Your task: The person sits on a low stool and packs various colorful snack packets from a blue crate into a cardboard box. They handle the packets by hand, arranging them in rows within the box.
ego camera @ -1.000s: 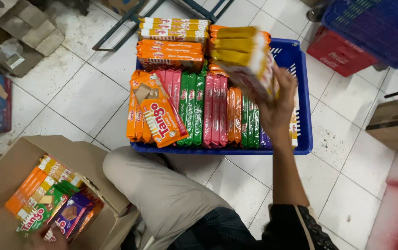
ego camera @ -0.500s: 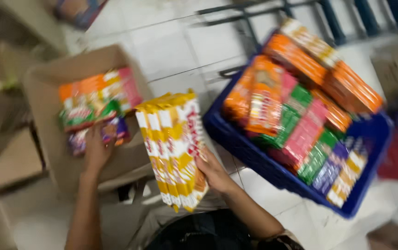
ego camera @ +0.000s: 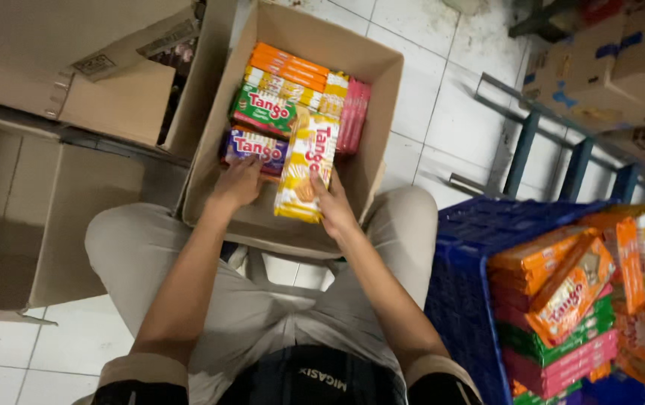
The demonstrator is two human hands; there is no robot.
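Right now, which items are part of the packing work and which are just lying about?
In hand:
- yellow wafer pack, held by right hand
- purple pack, touched by left hand
- open cardboard box
- blue crate of packs

Lying about:
- flattened cardboard
- metal frame
- printed carton

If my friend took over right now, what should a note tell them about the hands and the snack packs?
Left hand: flat on the purple pack in the cardboard box.
Right hand: holding the yellow packs, partly lowered into the box.
Done: orange, green, pink and purple packs already lie in the box.
Left: the yellow packs are not yet set down; many more packs fill the blue crate on the right.
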